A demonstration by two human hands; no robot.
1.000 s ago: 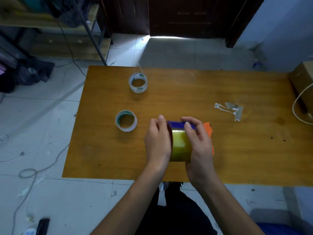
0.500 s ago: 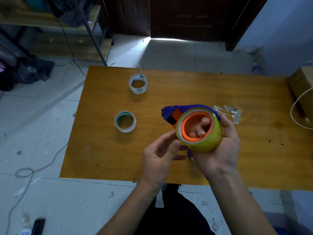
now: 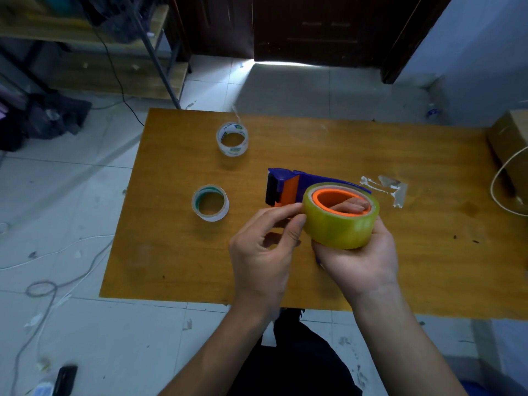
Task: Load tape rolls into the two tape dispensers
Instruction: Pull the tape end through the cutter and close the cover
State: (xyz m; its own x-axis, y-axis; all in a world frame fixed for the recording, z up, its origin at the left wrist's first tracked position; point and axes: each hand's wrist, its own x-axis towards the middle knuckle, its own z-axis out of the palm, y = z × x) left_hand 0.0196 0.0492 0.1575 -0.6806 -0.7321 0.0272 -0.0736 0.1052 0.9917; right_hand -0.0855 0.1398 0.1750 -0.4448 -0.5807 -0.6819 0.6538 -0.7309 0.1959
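Landmark: the wooden table (image 3: 328, 144); every place is given against it

- Blue tape dispenser (image 3: 288, 178) held above the near middle of the table, clear of the top, its blue head and orange flap pointing toward the left end
- Yellow tape roll (image 3: 337, 227) sits on the dispenser's orange hub (image 3: 323, 200), open side tilted up toward the camera; fingers show through the hub opening
- Right hand (image 3: 360, 258) cups the yellow roll from underneath and behind, closed around roll and dispenser together, palm toward the near table edge
- Left hand (image 3: 263, 252) just left of the roll, thumb and forefinger in a narrow pinch right at the roll's left face below the orange flap; cannot tell whether they hold a tape end or only touch the surface
- Roll with a green core (image 3: 210, 202) lies flat on the table, left of the hands, well apart from them
- Clear printed roll (image 3: 232, 139) lies flat toward the far edge, left of centre, a loose tape tail standing up from it
- Crumpled scraps of clear tape (image 3: 385, 188) stuck on the table top, right of the dispenser, toward the far side
- Cardboard box (image 3: 511, 138) at the table's right end, a pale cable (image 3: 498, 178) looped beside it
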